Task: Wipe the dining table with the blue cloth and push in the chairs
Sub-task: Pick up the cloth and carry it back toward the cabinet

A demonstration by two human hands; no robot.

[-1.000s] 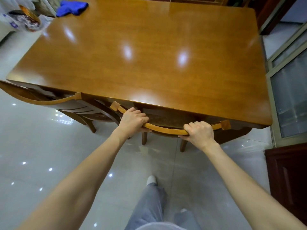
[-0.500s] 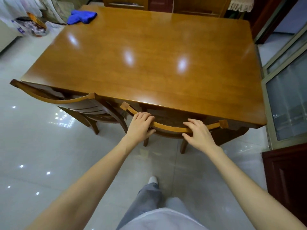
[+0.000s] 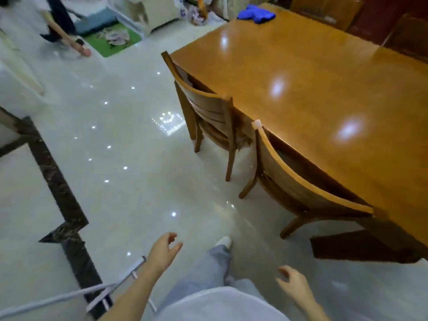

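Both hands are free, low over the floor (image 3: 127, 193). Left hand (image 3: 162, 251): fingers loosely apart, slightly curled, nothing in them. Right hand (image 3: 294, 283): blurred, but fingers also apart and gripping nothing. The near chair (image 3: 289, 179) sits ahead and right of the right fingers, its back rail just beside the dining table (image 3: 324, 100) edge, seat under the top. The far chair (image 3: 208, 107) is beyond it, tucked against the same edge. I see the blue cloth (image 3: 256, 14) bunched on the table's far corner, well apart from both sets of fingers. A dark floor strip (image 3: 61, 181) runs left of the left fingers. The green mat (image 3: 111, 42) and a blurred second person (image 3: 58, 17) are far ahead-left.
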